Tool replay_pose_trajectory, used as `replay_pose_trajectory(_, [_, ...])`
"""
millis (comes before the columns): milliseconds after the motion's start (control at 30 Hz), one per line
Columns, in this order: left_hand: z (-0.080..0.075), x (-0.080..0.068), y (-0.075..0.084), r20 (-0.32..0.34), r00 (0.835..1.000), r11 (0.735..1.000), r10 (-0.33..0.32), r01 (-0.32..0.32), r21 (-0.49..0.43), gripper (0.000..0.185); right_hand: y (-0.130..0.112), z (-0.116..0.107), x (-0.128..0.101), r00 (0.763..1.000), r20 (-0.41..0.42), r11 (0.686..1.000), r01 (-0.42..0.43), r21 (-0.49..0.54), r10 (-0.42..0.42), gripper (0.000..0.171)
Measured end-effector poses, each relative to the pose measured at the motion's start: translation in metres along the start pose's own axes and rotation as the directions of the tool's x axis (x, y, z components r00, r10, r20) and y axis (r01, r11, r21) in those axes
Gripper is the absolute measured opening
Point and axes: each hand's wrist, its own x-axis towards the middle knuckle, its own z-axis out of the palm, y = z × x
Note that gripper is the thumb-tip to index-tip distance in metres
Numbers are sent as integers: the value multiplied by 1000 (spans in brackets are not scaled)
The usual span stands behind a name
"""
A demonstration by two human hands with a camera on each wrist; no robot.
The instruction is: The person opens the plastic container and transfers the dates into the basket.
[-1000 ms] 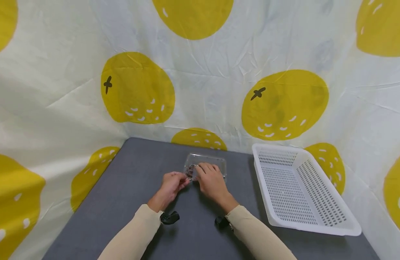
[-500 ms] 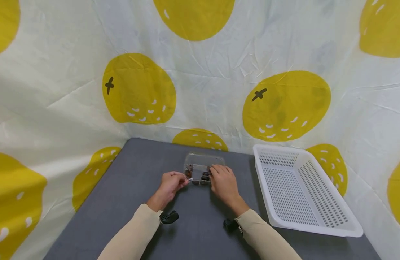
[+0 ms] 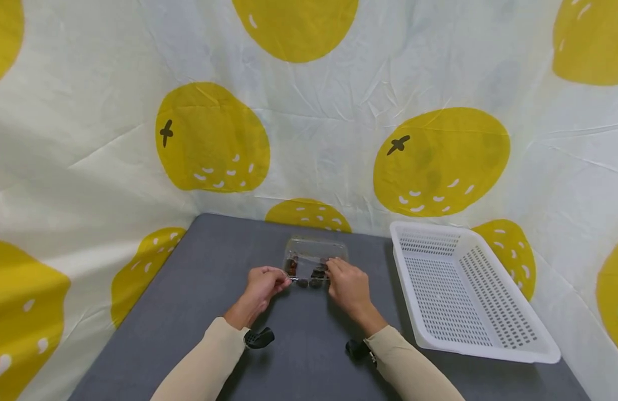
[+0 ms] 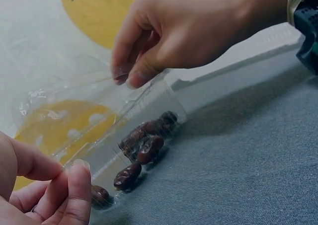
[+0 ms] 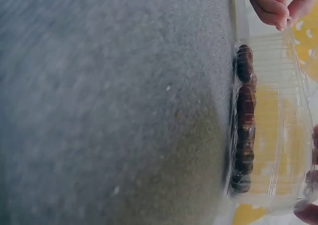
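Note:
A clear plastic clamshell container lies on the grey table, with several dark brown dates lined up along its near edge. My left hand pinches the container's near left corner between thumb and fingers. My right hand pinches the thin lid edge at the near right corner. The left wrist view shows the right hand lifting the clear lid above the dates, with the left hand low at the corner. In the right wrist view the dates sit against the container wall.
A white perforated plastic basket stands on the table to the right of the container. A cloth with yellow fruit prints hangs behind and around the table. Black wrist-camera mounts sit at both sleeves.
My right hand moved from over the container's left part to its near right corner and took the lid edge. The dates now show along the near edge. My left hand stayed put.

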Motion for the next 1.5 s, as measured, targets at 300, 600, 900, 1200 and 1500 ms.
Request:
replay_pose_trajectory(300, [2, -1, 2, -22, 999, 999, 26, -27, -41, 15, 13, -9, 18, 993, -99, 997, -73, -9, 72, 25])
replay_pose_trajectory(600, [1, -3, -4, -5, 1000, 999, 14, -14, -46, 20, 19, -10, 26, 962, -27, 943, -262, 203, 273, 33])
replay_pose_trajectory(900, [2, -9, -2, -13, 1000, 1000, -6, 6, -24, 19, 30, 3, 34, 851, 68, 730, -485, 481, 521, 40])
replay_pose_trajectory(1200, [0, -7, -1, 7, 1000, 999, -23, 23, -25, 23, 42, 7, 47, 756, 220, 581, -626, 520, 617, 42])
replay_pose_trajectory(1500, [1, -11, -3, 0, 1000, 999, -15, 15, -29, 23, 51, 15, 53, 676, 359, 557, -736, 385, 644, 41])
